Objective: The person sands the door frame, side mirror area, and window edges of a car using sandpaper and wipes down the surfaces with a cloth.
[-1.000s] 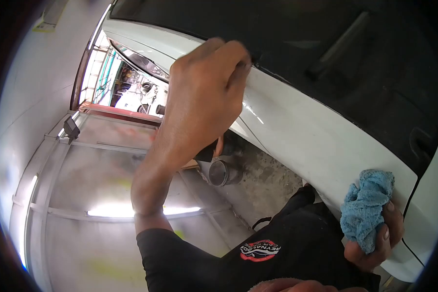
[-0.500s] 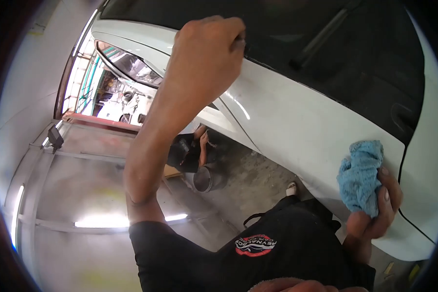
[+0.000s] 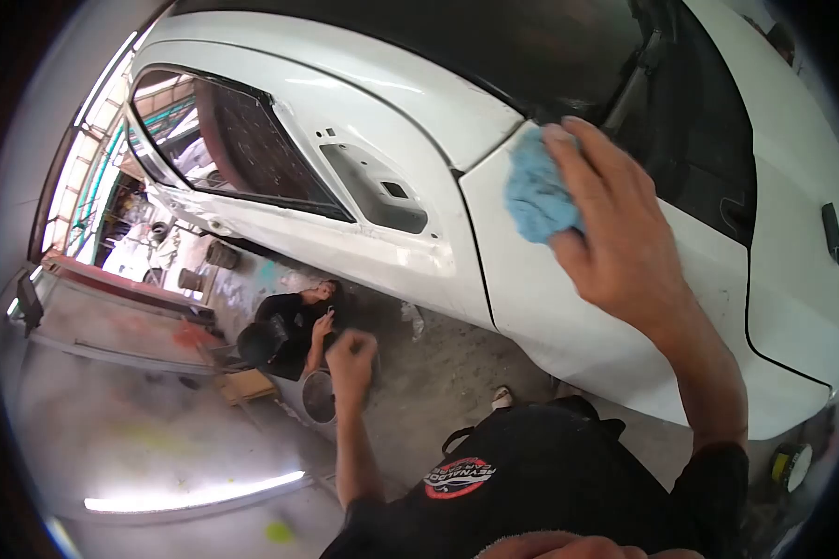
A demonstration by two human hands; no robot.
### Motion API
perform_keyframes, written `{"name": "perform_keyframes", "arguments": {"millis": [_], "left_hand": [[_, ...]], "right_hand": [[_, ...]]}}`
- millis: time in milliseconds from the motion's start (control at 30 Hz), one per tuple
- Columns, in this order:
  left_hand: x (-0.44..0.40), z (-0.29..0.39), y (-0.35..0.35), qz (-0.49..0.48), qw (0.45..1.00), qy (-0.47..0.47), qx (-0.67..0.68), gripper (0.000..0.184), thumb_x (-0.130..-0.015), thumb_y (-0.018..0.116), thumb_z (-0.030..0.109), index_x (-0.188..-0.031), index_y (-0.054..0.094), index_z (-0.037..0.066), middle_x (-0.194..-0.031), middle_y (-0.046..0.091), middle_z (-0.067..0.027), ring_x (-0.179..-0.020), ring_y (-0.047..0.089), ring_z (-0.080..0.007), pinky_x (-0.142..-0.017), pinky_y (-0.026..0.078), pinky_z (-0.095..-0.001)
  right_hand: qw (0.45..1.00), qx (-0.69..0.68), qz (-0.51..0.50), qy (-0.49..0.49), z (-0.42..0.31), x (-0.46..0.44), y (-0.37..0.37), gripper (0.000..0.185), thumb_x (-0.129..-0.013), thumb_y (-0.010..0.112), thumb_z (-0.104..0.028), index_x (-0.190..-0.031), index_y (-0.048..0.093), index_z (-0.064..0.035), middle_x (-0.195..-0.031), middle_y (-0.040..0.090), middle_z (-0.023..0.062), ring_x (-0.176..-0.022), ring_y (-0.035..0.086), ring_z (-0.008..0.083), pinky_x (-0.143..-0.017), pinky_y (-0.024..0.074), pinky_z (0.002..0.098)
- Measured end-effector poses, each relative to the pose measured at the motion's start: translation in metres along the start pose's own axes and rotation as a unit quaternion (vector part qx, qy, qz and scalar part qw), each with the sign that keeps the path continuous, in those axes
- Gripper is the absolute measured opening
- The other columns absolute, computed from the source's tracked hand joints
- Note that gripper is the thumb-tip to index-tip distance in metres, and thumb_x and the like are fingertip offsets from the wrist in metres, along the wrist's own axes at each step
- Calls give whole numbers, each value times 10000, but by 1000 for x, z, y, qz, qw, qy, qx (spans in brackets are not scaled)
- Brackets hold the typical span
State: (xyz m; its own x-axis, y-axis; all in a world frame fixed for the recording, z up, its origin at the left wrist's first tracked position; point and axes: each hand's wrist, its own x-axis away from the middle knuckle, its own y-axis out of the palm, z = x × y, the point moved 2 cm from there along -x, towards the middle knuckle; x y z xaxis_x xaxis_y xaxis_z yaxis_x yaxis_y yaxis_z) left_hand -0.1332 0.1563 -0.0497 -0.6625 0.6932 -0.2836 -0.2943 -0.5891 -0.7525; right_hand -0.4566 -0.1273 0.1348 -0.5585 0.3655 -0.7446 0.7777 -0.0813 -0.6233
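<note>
My right hand [image 3: 615, 214] presses a bunched light-blue cloth [image 3: 539, 191] against the white car's front fender [image 3: 569, 321], near the corner by the windshield. Its fingers are wrapped over the cloth's right side. Lower and to the left, my left hand [image 3: 352, 359] hangs in the air away from the car, fingers curled together. Whether something small is pinched in it I cannot make out. Beside the fender is the white front door [image 3: 410, 256], with a bare mirror mount [image 3: 378, 191] and a dark window opening.
Another person [image 3: 294, 321] in dark clothes is low beside the car, behind my left hand. A bucket [image 3: 319, 396] stands near them. A can [image 3: 792, 466] sits on the floor at the right. The windshield [image 3: 531, 47] is dark.
My right hand has moved the cloth up and left along the fender, towards the windshield corner. My left hand has dropped from the windshield edge down beside my body. The view has shifted, showing more door.
</note>
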Motion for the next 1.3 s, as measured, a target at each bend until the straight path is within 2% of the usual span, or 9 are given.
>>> {"name": "perform_keyframes", "arguments": {"millis": [167,200,267,500,600,767,867,967,1300], "left_hand": [[65,-39,21,-14,960,-224,165,94,-813,725,23,-880,699,-38,-731,688,-93,-697,634,-127,-693,495,-280],[57,-25,18,-13,975,-178,136,82,-830,718,3,-887,691,-49,-763,694,-81,-725,623,-117,-700,486,-270],[38,-6,13,-4,980,-121,156,78,-836,715,-6,-894,687,-49,-783,688,-88,-731,621,-128,-701,480,-271],[33,9,-27,19,989,-14,144,86,-835,705,-40,-918,682,-39,-826,663,-120,-740,632,-198,-683,460,-285],[54,-26,-29,28,982,-87,167,67,-860,695,-40,-918,664,-27,-805,625,-57,-710,568,-138,-675,440,-266],[62,-54,-12,36,947,-90,306,67,-904,677,-22,-964,658,0,-898,592,-2,-792,509,-64,-707,399,-215],[52,-47,-9,-49,926,-120,354,57,-914,672,-19,-964,657,6,-951,595,0,-849,520,-67,-750,413,-216],[39,-43,-4,-31,931,-84,354,86,-929,659,-18,-1004,652,24,-979,611,-5,-853,524,-70,-766,425,-219],[12,4,10,-35,870,-120,478,85,-988,628,43,-1069,605,29,-867,605,-26,-742,589,-90,-664,493,-233]], "right_hand": [[989,66,65,-113,-23,-86,50,554,-778,765,-67,-1296,586,-151,-1227,531,143,-1035,550,346,-897,442,483],[970,75,96,-212,-26,-119,57,221,-863,670,-100,-1074,605,-80,-1111,564,151,-937,534,344,-836,429,475],[969,73,77,-222,-40,-174,70,145,-948,558,-121,-893,623,-4,-1062,582,177,-868,509,344,-793,415,472],[984,103,-66,-126,-38,-131,44,391,-848,628,-30,-1231,556,-55,-1181,532,189,-1051,506,352,-924,390,487],[973,201,-24,-109,-27,-45,31,469,-776,746,-33,-1208,613,-157,-1241,503,110,-1078,489,328,-934,378,482],[961,246,-125,-10,-46,32,20,521,-790,749,-35,-1279,599,-134,-1271,496,121,-1143,471,357,-978,387,484],[976,205,-71,32,-41,46,16,546,-798,735,-14,-1317,583,-82,-1318,484,150,-1152,465,377,-992,389,486],[975,207,47,60,-33,29,13,554,-808,706,-9,-1341,557,-21,-1345,479,179,-1162,462,397,-1003,379,495],[984,131,62,-102,-33,-126,53,419,-881,610,-87,-1297,561,-61,-1258,542,243,-1149,517,355,-953,380,521]]}}
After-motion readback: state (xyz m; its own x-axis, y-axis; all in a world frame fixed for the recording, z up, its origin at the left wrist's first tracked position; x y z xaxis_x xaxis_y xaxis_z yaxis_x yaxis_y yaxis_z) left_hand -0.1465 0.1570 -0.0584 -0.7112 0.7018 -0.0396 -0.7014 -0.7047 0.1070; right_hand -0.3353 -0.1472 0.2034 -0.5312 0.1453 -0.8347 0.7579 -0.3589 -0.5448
